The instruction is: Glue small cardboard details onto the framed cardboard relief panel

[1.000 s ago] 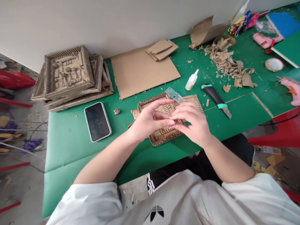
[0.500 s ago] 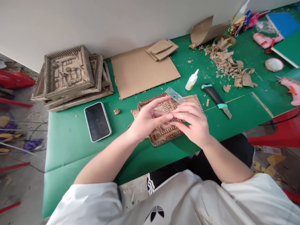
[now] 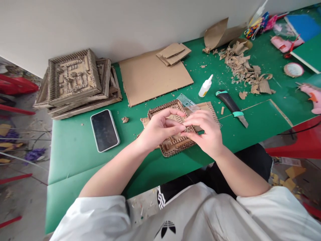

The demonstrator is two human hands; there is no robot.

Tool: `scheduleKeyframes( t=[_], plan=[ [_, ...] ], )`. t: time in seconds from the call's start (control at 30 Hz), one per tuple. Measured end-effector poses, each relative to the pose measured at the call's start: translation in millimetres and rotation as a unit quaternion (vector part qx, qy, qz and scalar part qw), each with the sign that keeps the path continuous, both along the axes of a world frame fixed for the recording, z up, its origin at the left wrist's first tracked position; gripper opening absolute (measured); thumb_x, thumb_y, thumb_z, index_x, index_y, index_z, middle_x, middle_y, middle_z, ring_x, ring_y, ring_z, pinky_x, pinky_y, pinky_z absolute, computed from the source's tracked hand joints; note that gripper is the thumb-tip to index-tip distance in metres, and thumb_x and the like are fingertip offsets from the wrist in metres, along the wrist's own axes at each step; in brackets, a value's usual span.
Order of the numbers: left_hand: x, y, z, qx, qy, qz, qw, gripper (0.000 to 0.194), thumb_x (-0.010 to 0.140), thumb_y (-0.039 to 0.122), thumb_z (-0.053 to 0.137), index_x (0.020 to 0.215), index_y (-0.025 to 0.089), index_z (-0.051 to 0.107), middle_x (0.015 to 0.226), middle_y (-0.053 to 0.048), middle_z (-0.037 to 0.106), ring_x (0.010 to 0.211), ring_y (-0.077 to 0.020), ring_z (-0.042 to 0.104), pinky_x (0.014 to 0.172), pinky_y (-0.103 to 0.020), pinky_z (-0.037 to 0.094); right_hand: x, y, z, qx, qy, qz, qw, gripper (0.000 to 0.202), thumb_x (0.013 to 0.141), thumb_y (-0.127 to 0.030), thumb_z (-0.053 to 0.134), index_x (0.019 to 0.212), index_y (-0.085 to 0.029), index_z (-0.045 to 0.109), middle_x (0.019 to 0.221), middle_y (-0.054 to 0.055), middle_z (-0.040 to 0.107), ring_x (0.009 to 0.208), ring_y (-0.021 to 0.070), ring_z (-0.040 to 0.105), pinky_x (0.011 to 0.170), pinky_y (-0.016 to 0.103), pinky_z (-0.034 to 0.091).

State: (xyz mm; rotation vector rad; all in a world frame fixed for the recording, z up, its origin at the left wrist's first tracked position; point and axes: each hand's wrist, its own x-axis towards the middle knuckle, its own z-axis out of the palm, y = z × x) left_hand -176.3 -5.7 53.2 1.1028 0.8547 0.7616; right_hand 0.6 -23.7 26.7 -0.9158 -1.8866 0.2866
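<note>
My left hand (image 3: 162, 129) and my right hand (image 3: 204, 130) meet fingertip to fingertip above a small cardboard frame piece (image 3: 168, 150) with corrugated edges. The fingers of both hands are pinched around a small brown piece, perhaps cardboard, mostly hidden between them. Beneath the frame piece lies more corrugated cardboard (image 3: 209, 107), with a clear ruler (image 3: 188, 102) across it. Behind my right hand a white glue bottle (image 3: 205, 86) stands upright. To its right lies a black and teal utility knife (image 3: 232, 107), blade out.
At the left are a stack of cardboard reliefs (image 3: 75, 75) and a phone (image 3: 104, 130). A flat cardboard sheet (image 3: 155, 78) lies at the back, with cut pieces (image 3: 174, 53) on it. Torn scraps (image 3: 240, 63), a tape roll (image 3: 294, 69) and pink items (image 3: 286, 43) lie to the right.
The fingers of both hands have shifted slightly around the small piece, and a bit more of it shows between them. The objects on the table have kept their places.
</note>
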Motion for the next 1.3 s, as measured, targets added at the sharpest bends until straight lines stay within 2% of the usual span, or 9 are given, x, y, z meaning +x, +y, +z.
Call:
scheduleKeyframes(
  t=[0.13, 0.3, 0.43, 0.67, 0.83, 1.03, 1.17, 1.3],
  plan=[
    [0.4, 1.1, 0.6, -0.003, 0.0, 0.004, 1.0, 0.034, 0.071, 0.02, 0.075, 0.099, 0.018, 0.056, 0.064, 0.003, 0.067, 0.054, -0.0074, 0.063, 0.055, -0.017, 0.05, 0.4, -0.2, -0.2, -0.001, -0.004, -0.003, 1.0, 0.018, 0.077, -0.026, 0.07, 0.093, -0.026, 0.063, 0.087, 0.002, 0.067, 0.091, 0.0198, 0.06, 0.083, 0.041, 0.052],
    [-1.0, 2.1, 0.9, 0.029, 0.011, 0.031, 0.999, 0.034, 0.072, 0.02, 0.073, 0.101, 0.018, 0.055, 0.07, 0.002, 0.067, 0.061, -0.0093, 0.066, 0.057, -0.019, 0.051, -4.0, 4.9, 1.2, -0.003, 0.0, -0.02, 1.0, 0.015, 0.077, -0.029, 0.069, 0.091, -0.027, 0.063, 0.085, 0.001, 0.066, 0.091, 0.0203, 0.06, 0.083, 0.041, 0.052],
    [-4.5, 5.5, -0.5, 0.044, 0.023, 0.029, 0.998, 0.034, 0.073, 0.021, 0.072, 0.102, 0.018, 0.054, 0.071, 0.003, 0.066, 0.061, -0.0092, 0.065, 0.057, -0.019, 0.051, -7.3, 9.5, -0.6, 0.01, -0.026, -0.028, 0.999, 0.014, 0.078, -0.03, 0.069, 0.089, -0.027, 0.062, 0.085, 0.001, 0.066, 0.09, 0.021, 0.059, 0.083, 0.043, 0.051],
    [-8.2, 17.1, -5.5, 0.034, 0.058, 0.035, 0.997, 0.032, 0.071, 0.015, 0.072, 0.097, 0.016, 0.053, 0.067, 0.003, 0.066, 0.059, -0.0065, 0.062, 0.059, -0.018, 0.048, 2.9, 12.7, -6.1, 0.033, -0.067, -0.01, 0.997, 0.039, 0.078, -0.033, 0.068, 0.116, -0.026, 0.061, 0.094, 0.005, 0.066, 0.092, 0.0215, 0.058, 0.084, 0.041, 0.052],
    [-7.8, 17.7, -6.3, 0.027, 0.07, 0.009, 0.997, 0.031, 0.072, 0.016, 0.071, 0.097, 0.017, 0.053, 0.069, 0.002, 0.068, 0.061, -0.0076, 0.064, 0.06, -0.019, 0.048, 5.1, 13.5, -7.5, 0.011, -0.058, 0.008, 0.998, 0.026, 0.079, -0.025, 0.067, 0.105, -0.029, 0.066, 0.09, 0.003, 0.067, 0.091, 0.0207, 0.058, 0.083, 0.042, 0.052],
    [-8.2, 17.9, -8.2, 0.012, 0.046, -0.002, 0.999, 0.032, 0.071, 0.017, 0.073, 0.097, 0.017, 0.054, 0.069, 0.002, 0.068, 0.06, -0.0082, 0.064, 0.059, -0.02, 0.05, 3.8, 12.4, -9.4, 0.004, -0.06, 0.026, 0.998, 0.019, 0.08, -0.024, 0.066, 0.099, -0.025, 0.064, 0.09, 0.003, 0.066, 0.093, 0.0205, 0.058, 0.086, 0.043, 0.052],
    [-7.2, 17.2, -11.4, -0.005, 0.019, -0.006, 1.0, 0.029, 0.074, 0.023, 0.072, 0.098, 0.017, 0.056, 0.069, 0.002, 0.067, 0.063, -0.0088, 0.065, 0.062, -0.021, 0.052, 2.4, 12.7, -11.8, 0.029, -0.041, 0.004, 0.999, 0.018, 0.078, -0.022, 0.067, 0.095, -0.022, 0.061, 0.089, 0.004, 0.064, 0.092, 0.0202, 0.058, 0.085, 0.042, 0.052],
    [-4.1, 14.3, -13.0, -0.011, 0.016, -0.012, 1.0, 0.023, 0.073, 0.027, 0.073, 0.087, 0.015, 0.059, 0.071, 0.0, 0.068, 0.066, -0.0099, 0.066, 0.06, -0.02, 0.052, 0.6, 13.9, -12.9, 0.051, -0.029, -0.013, 0.998, 0.021, 0.076, -0.02, 0.067, 0.095, -0.022, 0.057, 0.089, 0.004, 0.063, 0.091, 0.0197, 0.059, 0.083, 0.041, 0.051]
  ],
)
